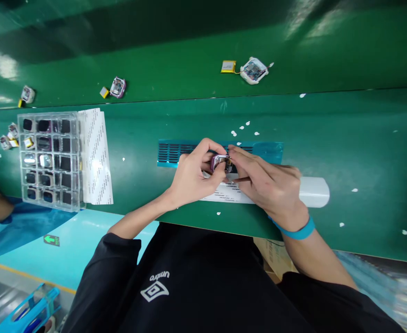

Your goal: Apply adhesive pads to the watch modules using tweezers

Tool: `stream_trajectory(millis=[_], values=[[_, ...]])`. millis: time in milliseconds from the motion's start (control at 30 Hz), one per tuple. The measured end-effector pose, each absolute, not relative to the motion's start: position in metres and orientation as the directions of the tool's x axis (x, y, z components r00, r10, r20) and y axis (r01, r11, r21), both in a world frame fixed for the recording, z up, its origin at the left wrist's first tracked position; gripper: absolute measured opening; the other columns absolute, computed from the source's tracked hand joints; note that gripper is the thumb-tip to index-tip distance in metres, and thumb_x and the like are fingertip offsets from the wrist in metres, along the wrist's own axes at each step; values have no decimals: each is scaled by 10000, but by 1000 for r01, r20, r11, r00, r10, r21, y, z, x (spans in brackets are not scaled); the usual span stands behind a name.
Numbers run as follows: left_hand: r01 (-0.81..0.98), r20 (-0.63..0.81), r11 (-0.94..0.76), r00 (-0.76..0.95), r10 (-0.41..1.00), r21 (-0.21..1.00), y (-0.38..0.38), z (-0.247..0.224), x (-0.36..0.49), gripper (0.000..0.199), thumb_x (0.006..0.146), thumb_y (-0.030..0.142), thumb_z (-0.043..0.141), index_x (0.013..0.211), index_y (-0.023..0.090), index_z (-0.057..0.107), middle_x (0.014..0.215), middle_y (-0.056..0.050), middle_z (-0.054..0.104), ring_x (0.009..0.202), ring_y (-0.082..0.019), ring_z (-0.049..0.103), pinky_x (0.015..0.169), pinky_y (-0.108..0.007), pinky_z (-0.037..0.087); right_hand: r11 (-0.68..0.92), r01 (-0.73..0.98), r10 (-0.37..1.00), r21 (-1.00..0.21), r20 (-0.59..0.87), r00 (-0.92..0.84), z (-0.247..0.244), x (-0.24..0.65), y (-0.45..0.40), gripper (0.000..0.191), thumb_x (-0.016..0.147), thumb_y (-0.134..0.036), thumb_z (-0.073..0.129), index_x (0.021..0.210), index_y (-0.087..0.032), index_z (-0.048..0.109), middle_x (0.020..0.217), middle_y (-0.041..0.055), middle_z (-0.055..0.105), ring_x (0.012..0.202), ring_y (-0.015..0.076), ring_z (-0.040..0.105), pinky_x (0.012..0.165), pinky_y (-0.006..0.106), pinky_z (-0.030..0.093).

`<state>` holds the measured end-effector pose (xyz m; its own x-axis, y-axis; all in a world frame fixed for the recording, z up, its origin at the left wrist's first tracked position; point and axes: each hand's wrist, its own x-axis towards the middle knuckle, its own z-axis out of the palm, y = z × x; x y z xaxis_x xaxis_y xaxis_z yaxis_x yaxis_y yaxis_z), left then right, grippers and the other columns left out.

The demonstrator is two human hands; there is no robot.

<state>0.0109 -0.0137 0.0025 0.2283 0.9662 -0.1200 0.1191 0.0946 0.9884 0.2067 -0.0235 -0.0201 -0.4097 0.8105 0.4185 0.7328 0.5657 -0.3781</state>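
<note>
The small purple-and-white case (217, 163) sits between my hands, its open side toward me. I judge it light, with a stiff, smooth plastic shell that could slip a little; the parts inside look fragile, so the rounded rim is the place to hold it. My left hand (198, 173) is curled nearly closed, pinching that rim between thumb and fingers. My right hand (270, 185) has its fingers bent close together at the opposite edge; I cannot tell whether they grip anything.

Beneath my hands lie a glossy blue strip (173, 155) with dark slots and a printed white sheet (229, 194), probably thin and flexible. Past my right wrist is a smooth, rounded white curl (316, 192). Beyond my fingertips, teardrop-shaped white flecks (241, 127) dot the smooth green bench (137, 129); farther off, a soft-looking foil battery (228, 66) is wired to a white case (254, 70). Well left of my left hand stands a clear, ribbed plastic tray (75, 162).
</note>
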Motion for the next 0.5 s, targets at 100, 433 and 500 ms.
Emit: stream_trajectory(millis=[100, 433, 500], values=[[117, -64, 39, 221, 973, 992, -16, 2, 12, 150, 904, 177, 647, 997, 188, 528, 747, 55, 719, 611, -104, 758, 572, -173, 587, 495, 750, 864, -438, 337, -374, -17, 203, -26, 490, 923, -67, 554, 1322, -306, 705, 1331, 23, 728, 742, 184, 787, 545, 322, 563], [-111, 138, -117, 201, 970, 987, -16, -2, 10, 152, 957, 204, 708, 953, 181, 558, 699, 73, 700, 562, -85, 746, 517, -140, 543, 454, 584, 889, -673, 388, -244, 9, 191, -23, 364, 956, -140, 610, 1246, -297, 763, 1025, 6, 830, 603, 117, 692, 514, 254, 506], [-121, 137, -114, 208, 968, 986, -15, -2, 10, 153, 973, 224, 700, 941, 184, 556, 683, 78, 695, 525, -79, 725, 486, -140, 514, 353, 540, 936, -764, 300, -187, 14, 190, -22, 243, 1000, -229, 609, 1140, -287, 798, 723, -38, 770, 434, 80, 526, 434, 244, 424]])
